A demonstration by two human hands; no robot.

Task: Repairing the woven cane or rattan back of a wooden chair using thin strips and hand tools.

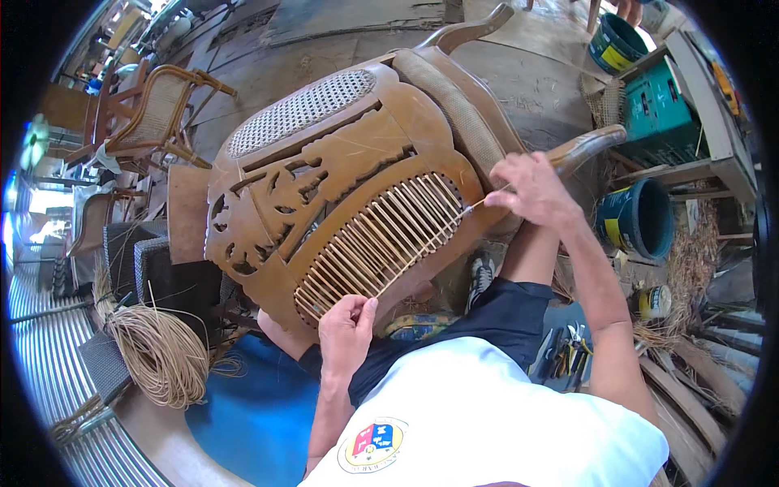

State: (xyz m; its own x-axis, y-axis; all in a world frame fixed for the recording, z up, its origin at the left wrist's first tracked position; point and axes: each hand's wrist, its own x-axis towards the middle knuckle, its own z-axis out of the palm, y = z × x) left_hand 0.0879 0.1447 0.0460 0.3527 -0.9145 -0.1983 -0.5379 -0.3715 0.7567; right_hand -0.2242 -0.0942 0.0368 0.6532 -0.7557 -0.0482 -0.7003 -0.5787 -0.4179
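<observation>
A carved brown wooden chair (341,195) lies tilted across my lap. Its near oval opening carries a row of parallel cane strands (381,231), while the far oval panel (302,112) has a finished open-mesh cane weave. One long cane strand (418,256) runs along the near edge of the opening, stretched between my hands. My left hand (344,331) pinches it near the left part of the edge. Beyond the opening's right end, my right hand (537,191) grips the strand's other part, close to a chair leg. A whitish bit on the strand there is too small to name.
A coil of cane (160,355) hangs at the left, near a blue surface (260,406). Other chairs (158,114) stand at the far left. Dark buckets (637,217) and a green crate (661,109) stand right; pliers and hand tools (572,349) lie beside my right thigh.
</observation>
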